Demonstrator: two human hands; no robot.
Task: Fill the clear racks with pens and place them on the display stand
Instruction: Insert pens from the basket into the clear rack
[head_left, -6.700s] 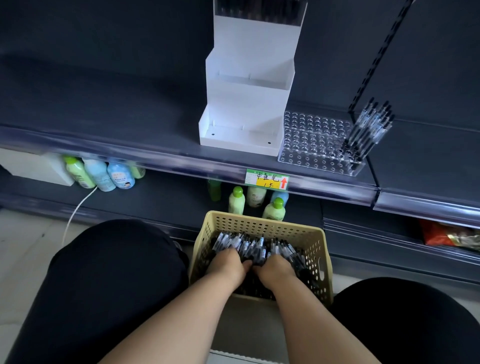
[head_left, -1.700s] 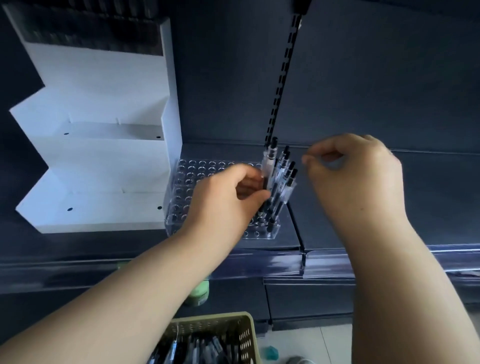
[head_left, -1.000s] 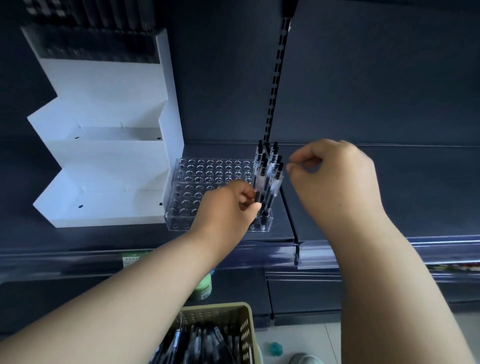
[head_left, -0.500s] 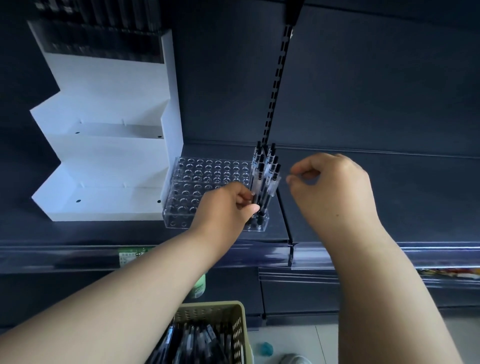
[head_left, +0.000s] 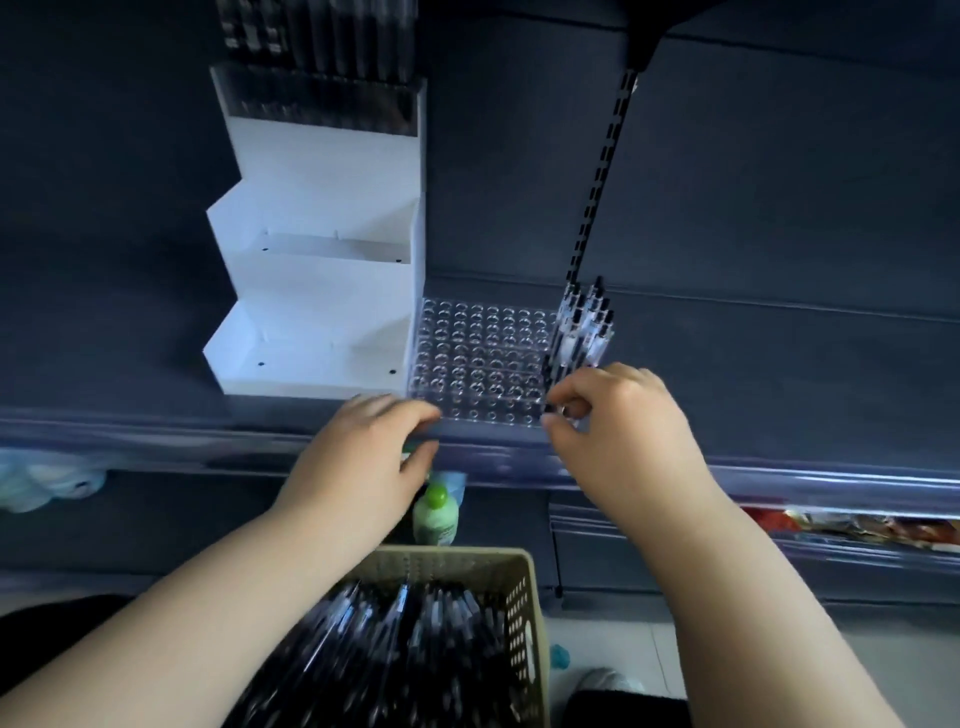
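Observation:
A clear rack (head_left: 483, 358) with rows of holes stands on the dark shelf, right of the white stepped display stand (head_left: 311, 291). Several black pens (head_left: 584, 332) stand upright in its right-hand column. My right hand (head_left: 618, 421) is at the rack's front right corner, thumb and forefinger pinching the dark end of a pen there. My left hand (head_left: 363, 457) hovers by the front left corner with loosely curled fingers and holds nothing. The stand's top tier carries another rack of pens (head_left: 322, 67).
A beige perforated basket (head_left: 524, 597) full of loose pens (head_left: 395, 649) sits below between my knees. A green-capped bottle (head_left: 436, 514) stands on the lower shelf behind it. A slotted shelf upright (head_left: 602, 171) rises behind the pens.
My left hand has let go of the pen cluster and dropped down and left to the shelf's front edge. My right hand has come down to the rack's front right corner.

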